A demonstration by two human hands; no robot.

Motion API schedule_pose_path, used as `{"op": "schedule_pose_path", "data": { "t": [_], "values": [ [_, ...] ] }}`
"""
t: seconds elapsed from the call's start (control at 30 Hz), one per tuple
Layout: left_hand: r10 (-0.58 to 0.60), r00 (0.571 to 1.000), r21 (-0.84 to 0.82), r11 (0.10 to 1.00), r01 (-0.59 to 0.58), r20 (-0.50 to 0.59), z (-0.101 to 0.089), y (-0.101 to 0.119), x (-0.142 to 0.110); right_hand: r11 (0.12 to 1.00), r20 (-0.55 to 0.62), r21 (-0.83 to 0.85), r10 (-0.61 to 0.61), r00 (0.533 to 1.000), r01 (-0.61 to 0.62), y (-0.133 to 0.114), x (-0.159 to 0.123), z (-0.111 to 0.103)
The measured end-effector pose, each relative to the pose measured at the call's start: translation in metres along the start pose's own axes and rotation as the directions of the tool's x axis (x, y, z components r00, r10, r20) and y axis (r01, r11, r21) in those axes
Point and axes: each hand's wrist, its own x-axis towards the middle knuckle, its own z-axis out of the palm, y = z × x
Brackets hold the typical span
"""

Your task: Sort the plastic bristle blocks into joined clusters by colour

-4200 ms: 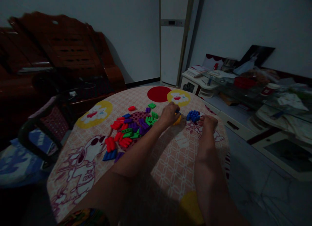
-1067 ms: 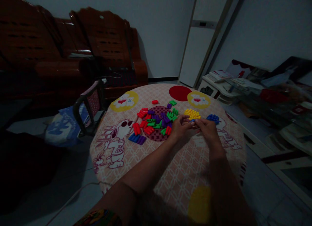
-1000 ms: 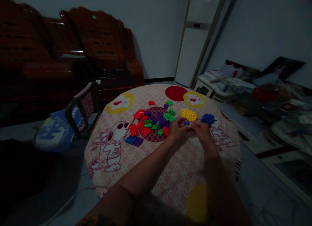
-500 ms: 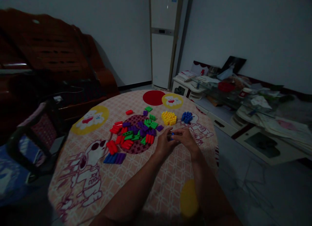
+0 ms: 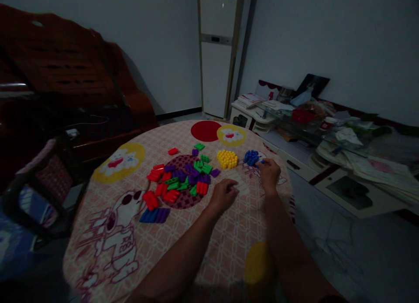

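Counting two hands above one round bench [image 5: 225, 237]: the right hand [image 5: 270, 173] has thumb and fingers closed on one small blue piece [image 5: 261, 161], just beside one blue cluster [image 5: 251, 158]; the left hand [image 5: 224, 194] is loosely curled, contents cannot be told. One yellow cluster [image 5: 227, 159] sits left of the blue cluster. One heap of red, green and purple blocks [image 5: 174, 185] lies further left, too overlapped for exact count. Beyond it: one red block [image 5: 173, 151], one green block [image 5: 199, 146], one purple block [image 5: 195, 152]. Nearer: blue and purple pieces [image 5: 154, 215] side by side, number unclear
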Motion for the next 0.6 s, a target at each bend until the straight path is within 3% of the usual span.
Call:
{"op": "schedule_pose_path", "data": {
  "t": [0.2,0.4,0.6],
  "values": [
    [-0.007,1.000,0.029,1.000,0.006,0.023,-0.002,0.003,0.001,0.999,0.021,-0.042,-0.005,1.000,0.006,0.004,0.008,0.013],
    [0.000,0.999,0.046,0.999,-0.002,0.035,-0.002,0.004,0.002,0.996,0.108,0.052,0.071,0.992,-0.077,0.006,0.006,0.014],
    [0.030,0.999,0.066,0.997,-0.031,0.016,0.000,0.001,0.002,0.999,0.012,0.044,0.005,1.000,-0.006,-0.006,-0.007,-0.001]
  ]
}}
